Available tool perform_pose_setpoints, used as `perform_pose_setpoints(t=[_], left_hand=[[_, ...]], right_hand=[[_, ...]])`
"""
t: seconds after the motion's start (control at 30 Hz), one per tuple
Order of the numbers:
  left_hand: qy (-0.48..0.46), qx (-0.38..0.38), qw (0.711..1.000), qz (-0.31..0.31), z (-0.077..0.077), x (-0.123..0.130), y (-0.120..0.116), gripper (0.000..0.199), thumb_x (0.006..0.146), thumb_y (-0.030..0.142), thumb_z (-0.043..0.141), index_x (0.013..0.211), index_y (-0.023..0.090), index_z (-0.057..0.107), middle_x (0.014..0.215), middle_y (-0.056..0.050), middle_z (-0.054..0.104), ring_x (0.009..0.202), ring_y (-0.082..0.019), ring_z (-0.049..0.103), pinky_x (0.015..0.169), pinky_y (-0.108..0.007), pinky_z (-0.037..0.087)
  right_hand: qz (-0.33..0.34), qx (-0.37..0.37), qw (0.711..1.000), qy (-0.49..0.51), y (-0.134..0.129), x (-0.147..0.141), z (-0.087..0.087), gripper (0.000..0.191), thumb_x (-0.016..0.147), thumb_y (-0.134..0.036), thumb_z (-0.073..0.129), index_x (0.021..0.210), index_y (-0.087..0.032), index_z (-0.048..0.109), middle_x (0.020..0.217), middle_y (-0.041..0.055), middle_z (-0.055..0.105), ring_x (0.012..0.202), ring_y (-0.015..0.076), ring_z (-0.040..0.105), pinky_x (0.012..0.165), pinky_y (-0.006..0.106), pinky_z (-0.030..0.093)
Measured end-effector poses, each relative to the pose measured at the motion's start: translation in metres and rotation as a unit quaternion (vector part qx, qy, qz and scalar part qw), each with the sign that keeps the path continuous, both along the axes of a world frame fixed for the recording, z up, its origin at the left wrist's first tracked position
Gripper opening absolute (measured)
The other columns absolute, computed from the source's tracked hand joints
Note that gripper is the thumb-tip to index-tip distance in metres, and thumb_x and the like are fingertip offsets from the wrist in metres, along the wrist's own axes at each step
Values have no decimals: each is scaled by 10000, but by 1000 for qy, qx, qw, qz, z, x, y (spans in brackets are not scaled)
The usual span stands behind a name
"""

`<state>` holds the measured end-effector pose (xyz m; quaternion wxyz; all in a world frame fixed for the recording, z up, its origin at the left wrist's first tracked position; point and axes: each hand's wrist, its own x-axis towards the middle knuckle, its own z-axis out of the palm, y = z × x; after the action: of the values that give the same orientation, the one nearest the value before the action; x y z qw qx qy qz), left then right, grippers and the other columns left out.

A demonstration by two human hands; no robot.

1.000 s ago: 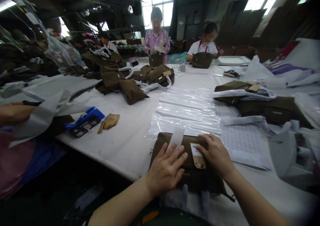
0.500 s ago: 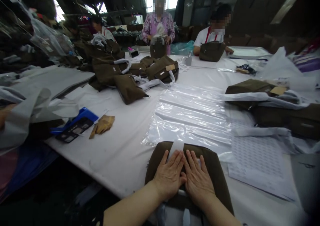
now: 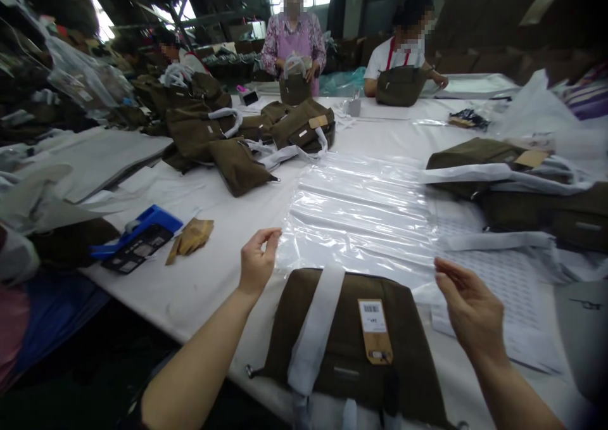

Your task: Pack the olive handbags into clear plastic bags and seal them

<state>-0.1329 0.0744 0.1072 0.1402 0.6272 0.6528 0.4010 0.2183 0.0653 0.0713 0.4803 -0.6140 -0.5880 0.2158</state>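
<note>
While the left hand [image 3: 256, 262] and right hand [image 3: 470, 309] hang apart above the near counter edge, the fingers on both sides are curled, tips close together at the near edge of a clear plastic sheet [image 3: 361, 215]; can't tell if they have hold of it. Olive canvas bag [image 3: 346, 347] lies flat between the hands, right at the person's edge of the white counter [image 3: 213, 297], its far edge just touching the plastic. White strap [image 3: 313, 332] and kraft hang tag [image 3: 375, 332] sit on top of the bag. Open counter left of the bag, up to a blue tag holder [image 3: 137, 243] and loose kraft tags [image 3: 190, 240]. Printed sheet [image 3: 498, 284] just right of the bag, under the right hand; more bags [image 3: 498, 170] beyond. Little room on that side.
</note>
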Motion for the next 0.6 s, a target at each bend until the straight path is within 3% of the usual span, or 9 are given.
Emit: perform_pose_setpoints(t=[0.07,0.17,0.23,0.27,0.4,0.53,0.6], left_hand=[[75,-105,988,-84,-17,7,40,304,924,316,363,1058,163,589,1051,-72,619,967,-168,570,885,-296,433],[150,-214,935,-241,-48,27,93,160,717,303,680,826,186,672,904,-33,652,893,-178,583,797,-248,446],[170,-256,909,-283,-67,36,119,163,591,266,769,671,171,664,779,-24,647,794,-182,591,703,-236,447],[179,-277,897,-295,-74,37,129,153,608,273,754,644,163,655,740,-24,639,745,-176,588,665,-236,440],[198,-327,868,-317,-86,30,145,225,811,363,539,787,167,649,748,-17,633,673,-152,571,613,-234,411],[217,-324,854,-345,-87,26,140,187,699,356,675,765,186,634,915,-33,624,852,-191,570,699,-245,407],[225,-324,853,-341,-85,27,141,150,728,323,645,720,175,627,917,-51,620,869,-201,569,727,-261,409]], right_hand=[[32,-56,998,17,34,9,-24,302,789,-442,566,955,-193,604,937,63,627,857,219,597,847,392,465],[205,-148,963,-91,76,4,-59,254,726,-411,586,847,-194,640,879,54,612,821,212,561,804,367,448],[263,-189,935,-144,93,-2,-73,196,705,-368,573,767,-201,654,850,46,614,842,216,551,813,360,429],[270,-201,929,-155,99,-5,-77,183,714,-356,553,724,-200,647,814,42,615,828,215,551,802,356,427],[283,-241,911,-179,110,-5,-77,232,782,-350,453,729,-193,616,699,20,600,679,189,539,675,317,418],[328,-241,891,-202,106,-5,-75,123,661,-322,604,691,-205,624,795,18,609,821,204,531,783,312,387],[319,-242,891,-216,108,-7,-76,141,713,-317,549,662,-197,603,777,29,604,821,206,530,787,319,379]])
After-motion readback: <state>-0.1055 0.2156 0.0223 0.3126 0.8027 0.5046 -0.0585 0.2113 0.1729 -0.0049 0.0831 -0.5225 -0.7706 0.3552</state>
